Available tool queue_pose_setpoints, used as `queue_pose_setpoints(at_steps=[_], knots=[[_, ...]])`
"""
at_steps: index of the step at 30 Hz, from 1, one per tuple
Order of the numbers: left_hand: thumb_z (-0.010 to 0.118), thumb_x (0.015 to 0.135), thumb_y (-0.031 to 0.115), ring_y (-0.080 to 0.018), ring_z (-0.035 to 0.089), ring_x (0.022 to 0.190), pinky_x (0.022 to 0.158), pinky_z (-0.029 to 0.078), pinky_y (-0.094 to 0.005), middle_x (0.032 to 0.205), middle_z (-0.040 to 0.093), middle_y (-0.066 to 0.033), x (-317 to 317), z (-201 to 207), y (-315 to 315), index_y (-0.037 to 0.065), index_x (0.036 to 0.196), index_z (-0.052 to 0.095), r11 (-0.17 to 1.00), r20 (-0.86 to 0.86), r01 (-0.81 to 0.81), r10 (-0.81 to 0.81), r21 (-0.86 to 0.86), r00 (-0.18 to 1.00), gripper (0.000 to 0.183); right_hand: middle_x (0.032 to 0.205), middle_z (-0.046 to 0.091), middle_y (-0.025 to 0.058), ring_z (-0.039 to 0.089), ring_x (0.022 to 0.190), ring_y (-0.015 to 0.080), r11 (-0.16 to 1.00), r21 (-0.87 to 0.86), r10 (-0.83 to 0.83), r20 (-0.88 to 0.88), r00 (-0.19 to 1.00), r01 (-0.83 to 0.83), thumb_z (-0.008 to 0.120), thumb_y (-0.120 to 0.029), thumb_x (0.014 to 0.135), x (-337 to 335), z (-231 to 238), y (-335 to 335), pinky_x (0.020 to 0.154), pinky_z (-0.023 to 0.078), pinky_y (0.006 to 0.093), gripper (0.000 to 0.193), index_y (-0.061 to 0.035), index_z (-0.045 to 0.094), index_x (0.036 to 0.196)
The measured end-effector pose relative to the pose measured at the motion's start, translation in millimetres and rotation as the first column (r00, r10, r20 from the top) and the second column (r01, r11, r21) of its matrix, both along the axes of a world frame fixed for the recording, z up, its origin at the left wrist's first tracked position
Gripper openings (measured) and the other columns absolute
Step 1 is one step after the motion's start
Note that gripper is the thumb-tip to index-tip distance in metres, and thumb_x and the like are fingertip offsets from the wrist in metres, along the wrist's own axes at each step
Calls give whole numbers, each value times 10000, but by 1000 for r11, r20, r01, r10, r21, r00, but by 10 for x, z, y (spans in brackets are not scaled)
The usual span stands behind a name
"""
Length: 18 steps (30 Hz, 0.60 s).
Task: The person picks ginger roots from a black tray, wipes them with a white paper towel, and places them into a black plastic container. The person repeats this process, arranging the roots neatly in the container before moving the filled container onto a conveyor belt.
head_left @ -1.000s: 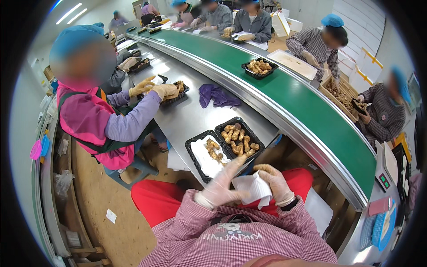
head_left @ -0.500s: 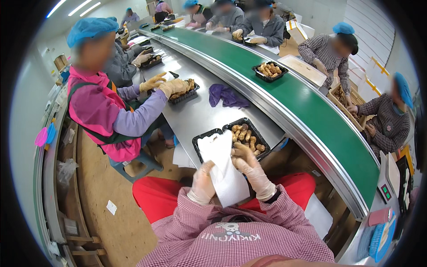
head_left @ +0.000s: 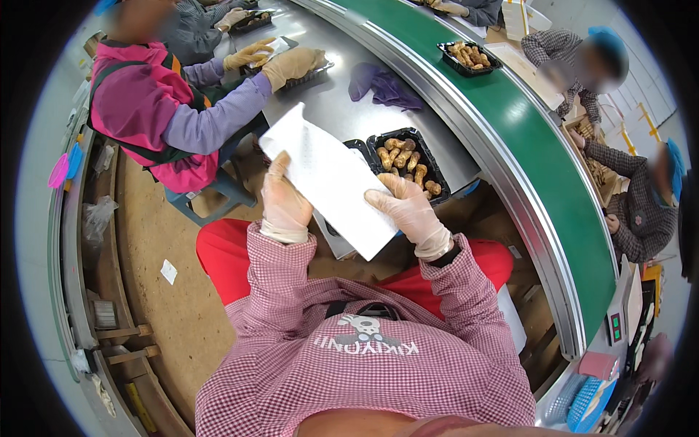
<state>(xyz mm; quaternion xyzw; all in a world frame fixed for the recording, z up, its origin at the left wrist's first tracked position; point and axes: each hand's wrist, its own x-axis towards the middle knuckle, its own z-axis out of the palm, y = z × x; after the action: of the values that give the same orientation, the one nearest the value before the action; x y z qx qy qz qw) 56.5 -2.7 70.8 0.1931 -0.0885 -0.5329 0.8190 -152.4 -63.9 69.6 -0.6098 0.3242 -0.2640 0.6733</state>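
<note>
Green belt [head_left: 510, 124]: the largest thing that I see from my place; it curves from the top down to the right side, and one black tray [head_left: 464, 69], filled with brown mushrooms, stands on it.
Metal table [head_left: 336, 109]: it lies just beside the belt, on the left.
Co-worker in pink [head_left: 138, 102]: sits at the left of the table, wearing yellow gloves [head_left: 291, 68].
White sheet [head_left: 331, 175]: spread in the air before my wearer, slanting down to the right, above the near end of the table.
Near tray [head_left: 439, 169]: black, on the table, partly behind the sheet.
Second tray [head_left: 357, 145]: mostly hidden by the sheet, so I cannot tell its contents.
Purple cloth [head_left: 386, 86]: crumpled on the table, beyond the near tray.
Right hand [head_left: 413, 213]: gloved, pinching the sheet's right edge.
Left hand [head_left: 285, 198]: also gloved, gripping its left edge.
Mushrooms [head_left: 398, 154]: brown and knobby, lying in the near tray.
</note>
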Motion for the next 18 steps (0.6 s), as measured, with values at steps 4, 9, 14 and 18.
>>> queue_pose_setpoints(at_steps=[4,9,14,18], knots=[[435,1067,211,-349,566,1285,1105,461,-500,1414,552,-198,421,-314,-417,-33,1433,432,994,546,-106,109,-36,831,441,1031,725,107,661,918,134,984,-143,-108,11,994,108,683,-208,949,172,-94,-150,808,522,277,411,77,631,1240],[556,1019,166,-280,536,1306,1131,390,-385,1398,562,-169,639,-377,-942,-19,1433,451,826,490,-341,91,449,867,466,1181,684,167,656,1034,195,986,-81,-147,27,989,149,664,-140,956,341,-349,-380,920,506,292,471,81,541,1353],[633,947,85,-240,549,1233,1053,434,-366,1336,570,-138,267,-699,-314,19,1345,573,795,903,-586,127,155,411,408,1393,573,230,578,1253,268,958,-266,-131,-56,990,111,659,-98,931,376,-690,-573,1056,445,322,621,78,408,1472],[675,919,144,-303,555,1222,1053,441,-388,1330,568,-146,-283,-565,211,61,1305,632,881,988,-448,129,-153,-83,397,1372,580,274,593,1249,356,911,-385,-164,-3,987,150,665,-184,898,379,-774,-544,1048,451,372,677,62,408,1474]])
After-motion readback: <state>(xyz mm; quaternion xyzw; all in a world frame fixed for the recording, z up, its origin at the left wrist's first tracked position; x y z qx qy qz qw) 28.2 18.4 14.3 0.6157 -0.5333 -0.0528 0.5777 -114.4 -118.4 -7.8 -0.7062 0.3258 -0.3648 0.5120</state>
